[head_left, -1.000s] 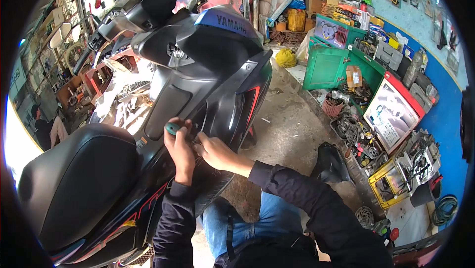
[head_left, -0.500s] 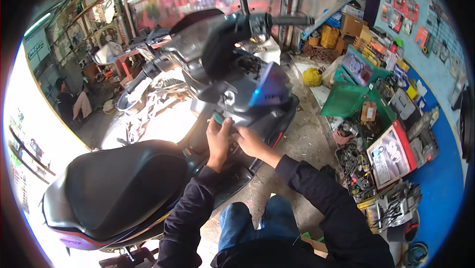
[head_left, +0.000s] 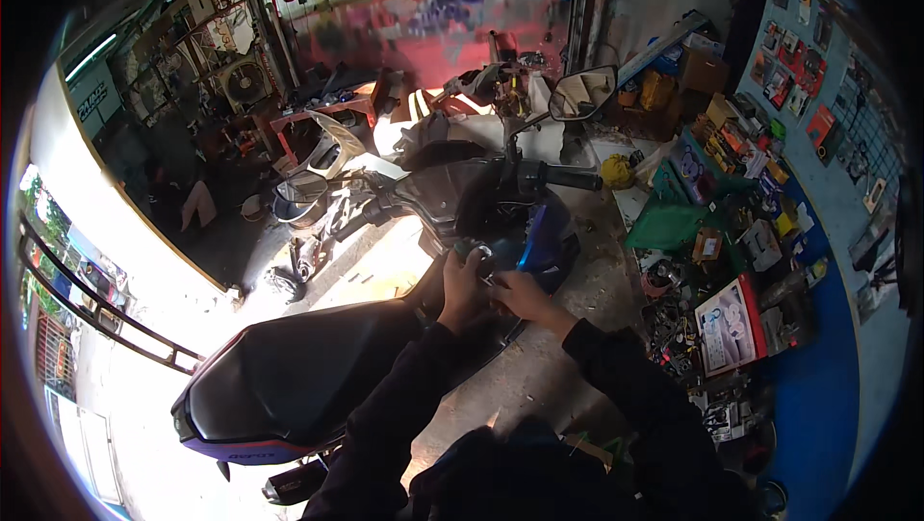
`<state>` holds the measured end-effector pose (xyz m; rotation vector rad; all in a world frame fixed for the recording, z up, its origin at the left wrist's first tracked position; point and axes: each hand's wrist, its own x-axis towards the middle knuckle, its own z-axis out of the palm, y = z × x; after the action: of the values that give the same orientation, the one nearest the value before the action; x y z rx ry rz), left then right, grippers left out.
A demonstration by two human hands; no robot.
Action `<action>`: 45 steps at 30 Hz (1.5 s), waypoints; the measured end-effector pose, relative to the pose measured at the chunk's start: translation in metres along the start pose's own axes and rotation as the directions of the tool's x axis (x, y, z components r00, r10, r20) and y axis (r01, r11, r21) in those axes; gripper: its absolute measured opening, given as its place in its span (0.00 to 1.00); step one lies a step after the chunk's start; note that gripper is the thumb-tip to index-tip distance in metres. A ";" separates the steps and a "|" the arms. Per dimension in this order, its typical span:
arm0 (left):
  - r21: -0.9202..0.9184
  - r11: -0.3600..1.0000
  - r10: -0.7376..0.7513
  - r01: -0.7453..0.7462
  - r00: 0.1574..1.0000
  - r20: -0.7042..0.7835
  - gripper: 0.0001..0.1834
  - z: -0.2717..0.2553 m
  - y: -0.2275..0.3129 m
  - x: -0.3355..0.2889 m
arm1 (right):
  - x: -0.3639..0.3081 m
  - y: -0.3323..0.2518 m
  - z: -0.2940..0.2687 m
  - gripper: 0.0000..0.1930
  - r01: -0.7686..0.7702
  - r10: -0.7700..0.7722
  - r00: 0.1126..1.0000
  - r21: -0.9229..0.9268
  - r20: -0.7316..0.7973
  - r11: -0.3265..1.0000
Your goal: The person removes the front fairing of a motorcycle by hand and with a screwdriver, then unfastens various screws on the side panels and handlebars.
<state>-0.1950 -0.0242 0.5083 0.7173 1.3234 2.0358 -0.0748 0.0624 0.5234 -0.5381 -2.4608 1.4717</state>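
A scooter with a black seat [head_left: 289,367] stands in front of me, its handlebar grip [head_left: 570,177] on the right and its blue-purple front panel [head_left: 547,232] beyond my hands. My left hand [head_left: 464,292] is at the inner front panel below the handlebar, fingers bent and closed near a small greenish thing that is hard to make out. Beside it, almost touching, my right hand [head_left: 527,298] has its fingers curled in toward the left fingertips. Whatever the right fingers hold is hidden. Both dark-sleeved arms reach forward over the gap between seat and front panel.
A round-edged mirror [head_left: 583,94] rises above the handlebar. To the right are an open green case [head_left: 669,216], a red-edged box [head_left: 729,327] and several loose parts along the blue-and-white wall. Far left, a person [head_left: 197,203] sits in shadow. A red bench [head_left: 322,117] stands behind.
The view has tilted up and shifted, bringing the mirror into sight, and the picture is darker. Both hands stay close together at the scooter's inner front panel.
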 end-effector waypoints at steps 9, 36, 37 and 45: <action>-0.350 0.906 -0.270 0.236 0.962 -0.048 0.06 0.017 0.023 0.007 | -0.015 -0.026 -0.031 0.09 0.037 -0.019 0.994 -0.164 0.109 0.986; 0.692 0.646 0.234 -0.321 0.947 0.221 0.31 0.139 0.047 0.167 | 0.131 0.082 -0.269 0.21 0.487 -0.275 0.764 0.243 -0.583 0.839; 0.664 0.648 0.228 -0.373 0.927 0.299 0.30 0.143 0.049 0.161 | 0.120 0.104 -0.285 0.22 0.341 -0.454 0.731 -0.303 -0.510 0.890; 0.600 0.643 0.054 -0.475 0.811 0.583 0.28 0.107 0.076 0.092 | 0.055 0.044 -0.229 0.07 0.197 -0.103 0.969 0.456 -0.223 0.868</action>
<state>-0.1950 0.0826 0.6274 1.8000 1.7404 1.2555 -0.0307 0.2875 0.5934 -0.3536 -1.8488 1.7795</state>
